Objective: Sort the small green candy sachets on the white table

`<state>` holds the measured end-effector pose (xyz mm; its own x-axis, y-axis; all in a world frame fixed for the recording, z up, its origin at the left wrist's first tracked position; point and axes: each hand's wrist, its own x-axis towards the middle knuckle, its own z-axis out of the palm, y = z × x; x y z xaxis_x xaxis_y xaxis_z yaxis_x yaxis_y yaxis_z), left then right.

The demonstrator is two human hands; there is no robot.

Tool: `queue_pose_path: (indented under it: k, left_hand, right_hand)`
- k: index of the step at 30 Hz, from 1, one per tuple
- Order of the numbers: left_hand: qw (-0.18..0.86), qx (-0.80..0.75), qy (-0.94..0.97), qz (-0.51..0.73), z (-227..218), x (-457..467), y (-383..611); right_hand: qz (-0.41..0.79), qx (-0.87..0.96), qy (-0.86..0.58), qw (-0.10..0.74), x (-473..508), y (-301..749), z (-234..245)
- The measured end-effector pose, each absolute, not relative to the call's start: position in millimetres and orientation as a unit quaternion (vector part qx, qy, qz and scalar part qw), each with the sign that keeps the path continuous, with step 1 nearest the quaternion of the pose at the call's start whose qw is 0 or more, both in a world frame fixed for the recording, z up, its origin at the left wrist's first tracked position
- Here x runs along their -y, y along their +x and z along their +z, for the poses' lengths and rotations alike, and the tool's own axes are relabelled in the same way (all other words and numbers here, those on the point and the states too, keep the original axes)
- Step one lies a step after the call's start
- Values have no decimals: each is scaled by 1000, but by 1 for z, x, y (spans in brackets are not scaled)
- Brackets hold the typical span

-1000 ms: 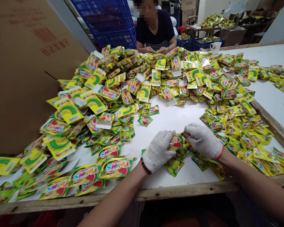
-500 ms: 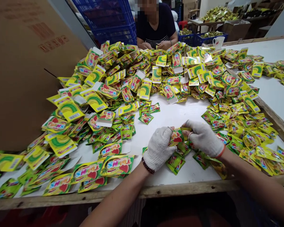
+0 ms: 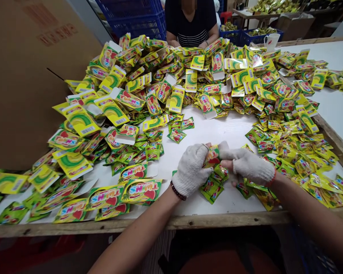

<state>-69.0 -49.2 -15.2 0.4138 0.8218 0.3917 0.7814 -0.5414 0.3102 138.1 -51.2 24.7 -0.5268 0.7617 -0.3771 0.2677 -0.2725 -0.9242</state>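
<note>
Both my hands wear white knitted gloves and meet over the near middle of the white table [image 3: 217,133]. My left hand [image 3: 192,169] is closed around a small stack of green-and-yellow candy sachets [image 3: 213,156] with a red fruit print. My right hand [image 3: 247,164] pinches the stack's right side with thumb and forefinger. Several loose sachets [image 3: 212,188] lie on the table under and between my wrists.
Flat yellow carton blanks [image 3: 111,110] are heaped across the left and far side, with more sachets [image 3: 297,152] piled on the right. A person in a dark top [image 3: 191,21] sits opposite. A large cardboard box [image 3: 25,68] stands at left, blue crates [image 3: 137,17] behind, a white mug [image 3: 271,41] far right.
My hands have drawn closer together on the sachet stack and my right fingers have shifted onto its edge. The view has tilted down a little.
</note>
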Motion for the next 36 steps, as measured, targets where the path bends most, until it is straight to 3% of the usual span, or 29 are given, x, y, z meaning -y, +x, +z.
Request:
queue_pose_path:
  k: [5, 9, 14, 16, 19, 23, 27, 31, 36]
  left_hand:
    - [34, -477, 859, 182, -10, 55, -66]
    - [42, -473, 877, 70, -2, 69, -67]
    - [26, -442, 897, -23, 3, 87, -106]
    - [25, -449, 891, -61, 7, 91, -127]
    - [13, -482, 870, -102, 20, 92, -144]
    - [53, -499, 864, -39, 31, 79, -114]
    - [119, -575, 809, 28, 14, 49, -55]
    - [206, -602, 768, 74, -7, 25, -31]
    - [377, -582, 656, 300, -14, 26, -47]
  right_hand:
    - [723, 607, -300, 137, 56, 125, 18]
    - [717, 591, -349, 122, 53, 126, 18]
    - [480, 611, -565, 278, 24, 176, 23]
    - [358, 660, -616, 239, 12, 200, 18]
    - [236, 724, -642, 93, 2, 220, 7]
    - [144, 779, -609, 29, 3, 216, -3]
    - [171, 774, -609, 16, 6, 211, -1]
    - [255, 715, -638, 127, 8, 214, 5]
    - [397, 668, -564, 278, 16, 204, 16]
